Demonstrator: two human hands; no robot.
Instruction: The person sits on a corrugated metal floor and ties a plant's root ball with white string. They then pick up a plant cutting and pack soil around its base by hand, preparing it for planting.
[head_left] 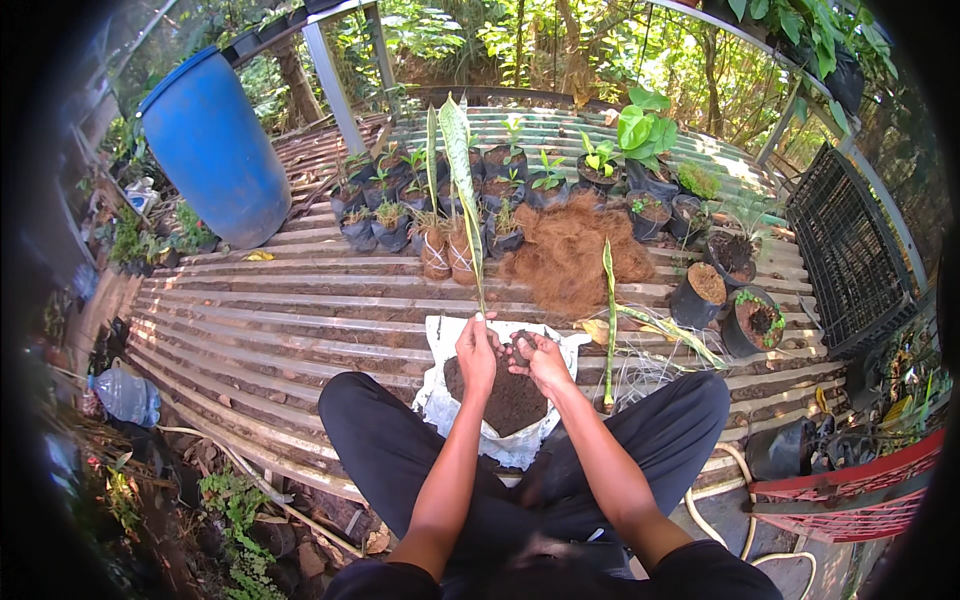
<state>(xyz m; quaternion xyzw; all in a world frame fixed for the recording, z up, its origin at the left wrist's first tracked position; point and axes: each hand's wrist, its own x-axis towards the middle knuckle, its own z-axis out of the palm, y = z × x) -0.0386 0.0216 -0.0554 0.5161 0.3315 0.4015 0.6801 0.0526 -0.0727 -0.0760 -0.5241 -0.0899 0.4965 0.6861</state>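
Note:
Between the fingertips of my left hand (478,362), a long mottled snake plant leaf (460,170) with yellowish edges is pinched near its lower end and stands upright. My right hand (543,363) is curled around a clump of dark soil (522,345), close beside the left. Both hands are over a white sack (434,405), rolled open between my legs and filled with soil (512,408). To the right of the sack lie another snake plant leaf (609,330) and a cut leaf piece (685,342), beside a tangle of pale string (640,375).
Brown coconut fibre (575,255) is heaped ahead on the corrugated sheets (270,310). Several potted seedlings (390,225) and two tied fibre bundles (435,255) stand behind. A blue barrel (215,150) is at far left, a black crate (850,250) right, a red crate (850,490) lower right.

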